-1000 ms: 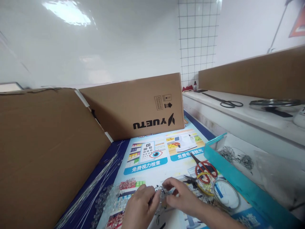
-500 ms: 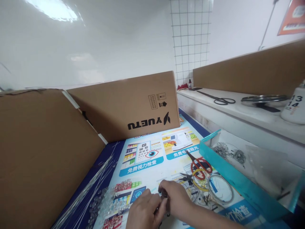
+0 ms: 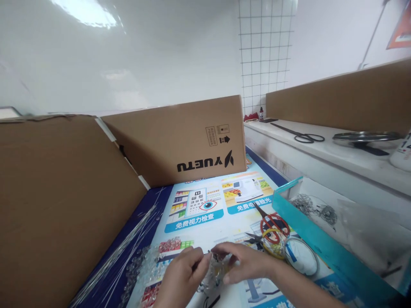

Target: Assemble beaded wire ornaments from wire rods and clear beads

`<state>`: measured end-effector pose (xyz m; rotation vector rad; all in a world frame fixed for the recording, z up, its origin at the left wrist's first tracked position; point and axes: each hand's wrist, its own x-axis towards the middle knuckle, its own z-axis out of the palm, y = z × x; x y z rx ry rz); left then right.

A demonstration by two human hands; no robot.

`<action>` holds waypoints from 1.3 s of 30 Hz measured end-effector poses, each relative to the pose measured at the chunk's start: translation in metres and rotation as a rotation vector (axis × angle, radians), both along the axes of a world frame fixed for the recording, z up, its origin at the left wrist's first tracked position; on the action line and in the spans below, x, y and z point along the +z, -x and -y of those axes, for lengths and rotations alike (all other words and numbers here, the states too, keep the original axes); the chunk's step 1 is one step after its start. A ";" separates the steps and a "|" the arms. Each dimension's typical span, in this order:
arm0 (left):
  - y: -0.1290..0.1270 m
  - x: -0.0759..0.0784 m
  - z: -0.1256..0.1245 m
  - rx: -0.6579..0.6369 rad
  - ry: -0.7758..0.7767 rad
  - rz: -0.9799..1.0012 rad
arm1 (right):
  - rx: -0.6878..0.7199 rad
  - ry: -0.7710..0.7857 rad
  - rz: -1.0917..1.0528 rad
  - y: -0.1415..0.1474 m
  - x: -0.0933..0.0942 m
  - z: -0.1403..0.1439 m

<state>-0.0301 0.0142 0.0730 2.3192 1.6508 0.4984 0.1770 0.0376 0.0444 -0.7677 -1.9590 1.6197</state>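
Head camera looks down, close over poster (image 3: 224, 205).

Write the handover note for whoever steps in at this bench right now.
Left hand and right hand together pinch a small clear beaded piece over the printed mat. Loose clear beads lie left of the hands, thin wires along the cardboard wall. Red-handled scissors and pliers sit right, beside the teal tray. The piece looks unfinished; many beads remain.
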 end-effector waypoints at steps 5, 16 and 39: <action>0.005 0.006 -0.004 0.079 0.108 0.255 | -0.065 0.037 -0.060 0.003 -0.008 0.001; 0.007 0.012 0.001 0.102 0.061 0.240 | -0.126 0.082 -0.182 0.016 -0.013 0.013; 0.000 0.016 0.007 0.098 0.045 0.102 | -0.298 0.129 -0.220 0.023 -0.020 0.012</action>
